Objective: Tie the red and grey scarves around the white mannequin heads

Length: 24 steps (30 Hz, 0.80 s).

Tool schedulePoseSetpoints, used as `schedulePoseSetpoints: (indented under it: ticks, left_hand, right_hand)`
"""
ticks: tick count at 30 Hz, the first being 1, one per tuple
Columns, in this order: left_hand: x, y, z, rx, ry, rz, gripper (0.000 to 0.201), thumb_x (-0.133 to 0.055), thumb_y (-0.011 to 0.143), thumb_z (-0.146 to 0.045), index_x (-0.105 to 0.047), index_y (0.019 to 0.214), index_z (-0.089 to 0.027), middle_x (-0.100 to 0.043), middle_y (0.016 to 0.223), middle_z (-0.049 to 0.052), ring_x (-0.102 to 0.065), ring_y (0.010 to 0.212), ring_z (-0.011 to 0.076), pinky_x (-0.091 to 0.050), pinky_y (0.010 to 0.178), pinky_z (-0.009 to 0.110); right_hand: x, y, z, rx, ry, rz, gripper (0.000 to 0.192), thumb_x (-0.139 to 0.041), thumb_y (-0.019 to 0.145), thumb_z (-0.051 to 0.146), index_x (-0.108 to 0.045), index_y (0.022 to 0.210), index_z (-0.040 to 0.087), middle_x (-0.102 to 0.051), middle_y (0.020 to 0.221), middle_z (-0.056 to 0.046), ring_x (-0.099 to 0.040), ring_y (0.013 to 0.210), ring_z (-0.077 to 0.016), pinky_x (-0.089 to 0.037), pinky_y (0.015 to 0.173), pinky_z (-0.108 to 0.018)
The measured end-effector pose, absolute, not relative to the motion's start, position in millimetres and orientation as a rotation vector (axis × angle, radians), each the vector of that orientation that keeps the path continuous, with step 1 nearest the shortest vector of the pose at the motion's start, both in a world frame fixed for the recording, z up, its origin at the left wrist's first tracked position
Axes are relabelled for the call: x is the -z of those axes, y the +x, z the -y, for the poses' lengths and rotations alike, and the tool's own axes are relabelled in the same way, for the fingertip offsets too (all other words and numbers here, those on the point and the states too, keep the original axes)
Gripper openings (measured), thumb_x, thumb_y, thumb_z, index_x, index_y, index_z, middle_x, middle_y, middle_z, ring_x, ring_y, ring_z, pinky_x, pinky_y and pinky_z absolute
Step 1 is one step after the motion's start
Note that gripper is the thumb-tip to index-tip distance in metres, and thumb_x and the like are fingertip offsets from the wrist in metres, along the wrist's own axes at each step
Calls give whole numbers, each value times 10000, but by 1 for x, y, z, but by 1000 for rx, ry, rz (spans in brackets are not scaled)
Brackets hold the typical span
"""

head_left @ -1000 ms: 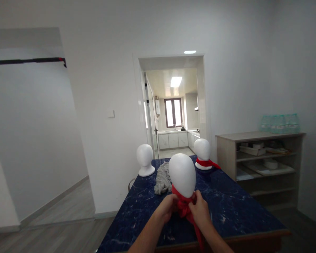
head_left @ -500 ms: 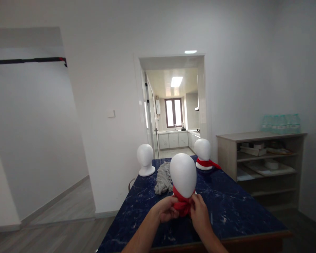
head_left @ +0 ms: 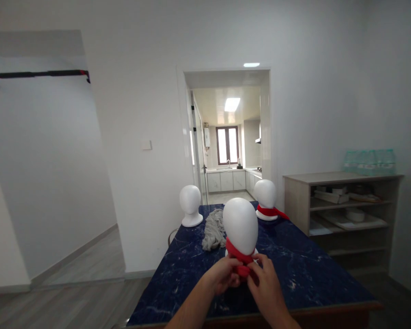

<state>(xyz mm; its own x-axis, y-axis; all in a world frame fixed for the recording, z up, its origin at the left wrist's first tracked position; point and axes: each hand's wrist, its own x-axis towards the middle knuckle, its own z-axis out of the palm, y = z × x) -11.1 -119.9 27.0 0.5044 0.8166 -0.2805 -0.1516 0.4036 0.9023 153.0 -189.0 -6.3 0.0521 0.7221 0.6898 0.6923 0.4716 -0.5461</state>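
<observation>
Just in front of me a white mannequin head [head_left: 240, 224] stands upright on the table. A red scarf [head_left: 238, 251] goes round its neck and is bunched at the front. My left hand [head_left: 225, 275] pinches the bunched cloth from the left. From the right, my right hand [head_left: 261, 274] grips the same scarf, its fingers bent close to those of the left. The fingers partly cover the bunched part, so whether it is knotted cannot be seen. Behind this head, on its left, lies a crumpled grey cloth [head_left: 213, 230].
The blue marbled table [head_left: 304, 269] also bears a bare white head [head_left: 191, 205] at the far left and another head [head_left: 265, 194] with a red scarf at the far right. A shelf unit [head_left: 339, 177] with bottles [head_left: 370, 162] stands right; beyond is a kitchen doorway.
My hands have come closer together at the front of the neck, drawing in the red cloth between them. The whole view has shifted slightly.
</observation>
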Motion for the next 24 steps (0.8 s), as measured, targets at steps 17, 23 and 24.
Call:
schedulePoseSetpoints:
  ticks: [17,23,24]
  left_hand:
    - [-10,-49,94,-878,1259,-994,473,-816,747,-340,-665,1150,-145,-744,1161,141,-675,663,156,-591,814,408]
    - [-2,-61,80,-977,1927,-970,1117,-898,504,-74,-476,1528,-216,-528,1568,136,-449,1476,363,-279,1272,471]
    - [-1,-59,80,-954,1963,-919,1230,-929,498,-107,-384,1594,-234,-474,1615,133,-412,1505,364,-251,1287,468]
  right_hand:
    - [8,192,175,-1402,-938,921,269,-622,763,499,-502,801,261,-353,468,125,-304,404,-107,-536,549,-343]
    - [-6,219,161,-1316,-1032,1193,256,-598,766,473,-467,775,253,-417,525,107,-340,424,-101,-473,507,-281]
    - [-7,224,158,-1266,-1051,1239,243,-590,763,455,-466,756,246,-449,559,89,-386,463,-106,-447,523,-260]
